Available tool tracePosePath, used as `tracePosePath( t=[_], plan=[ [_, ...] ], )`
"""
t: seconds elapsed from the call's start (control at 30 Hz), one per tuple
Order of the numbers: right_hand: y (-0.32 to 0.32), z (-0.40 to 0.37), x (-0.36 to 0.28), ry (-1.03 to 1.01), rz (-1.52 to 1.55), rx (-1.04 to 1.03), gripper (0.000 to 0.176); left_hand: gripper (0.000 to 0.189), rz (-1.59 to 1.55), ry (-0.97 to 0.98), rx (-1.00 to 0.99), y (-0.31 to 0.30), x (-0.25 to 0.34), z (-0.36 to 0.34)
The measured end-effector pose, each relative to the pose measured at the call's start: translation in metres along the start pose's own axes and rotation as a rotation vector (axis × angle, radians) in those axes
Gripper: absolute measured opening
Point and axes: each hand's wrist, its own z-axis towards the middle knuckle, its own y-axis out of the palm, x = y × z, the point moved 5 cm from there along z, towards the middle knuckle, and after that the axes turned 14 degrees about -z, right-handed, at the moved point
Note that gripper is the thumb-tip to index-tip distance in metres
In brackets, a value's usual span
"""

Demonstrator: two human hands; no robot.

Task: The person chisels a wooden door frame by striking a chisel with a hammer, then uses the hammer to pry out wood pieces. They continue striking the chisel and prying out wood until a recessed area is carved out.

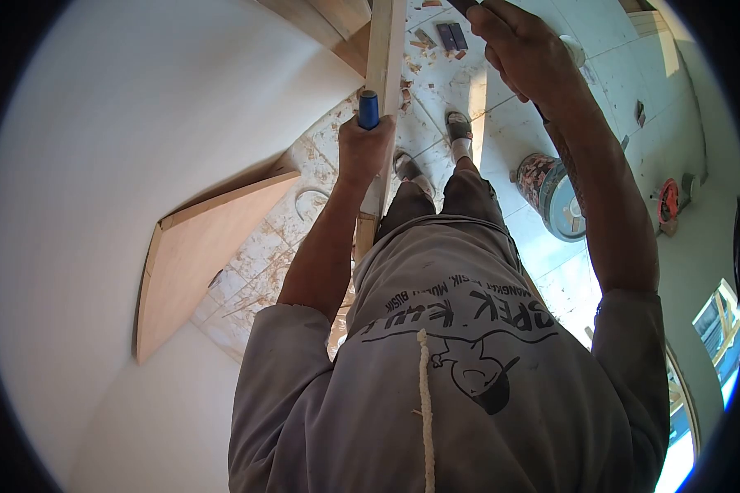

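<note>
My left hand [365, 149] is wrapped round a tool with a blue handle [368, 111], whose end sticks up above the fist. It rests against an upright wooden board [384, 66] at the top centre. The lower part of this tool is hidden by the hand and the board. At the top right, my right hand [522, 45] is raised, its fingers closed round a dark handle [462, 5] that runs out of the frame. What is at the far end of that handle cannot be seen.
A wooden panel [214, 251] leans against the white wall [123, 123] at the left. Right of my legs stands a bucket with a grey lid [564, 205]. Wood chips and a dark hinge-like piece [451, 37] lie on the tiled floor [510, 123]. A red round object [668, 201] is farther right.
</note>
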Motion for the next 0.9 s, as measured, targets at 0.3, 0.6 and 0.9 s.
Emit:
tracePosePath(
  t=[0.3, 0.6, 0.9],
  plan=[
    [0.015, -0.004, 0.015, 0.400, 0.096, -0.376, 0.033, 0.031, 0.156, -0.002, -0.035, 0.005, 0.001, -0.001],
    [0.029, -0.003, 0.020, 0.485, 0.050, -0.544, 0.039, 0.031, 0.126, -0.058, -0.052, 0.007, -0.010, 0.009],
    [0.033, -0.001, 0.031, 0.289, -0.064, -0.541, 0.041, 0.033, 0.176, -0.044, -0.042, 0.009, -0.009, 0.008]
  ],
)
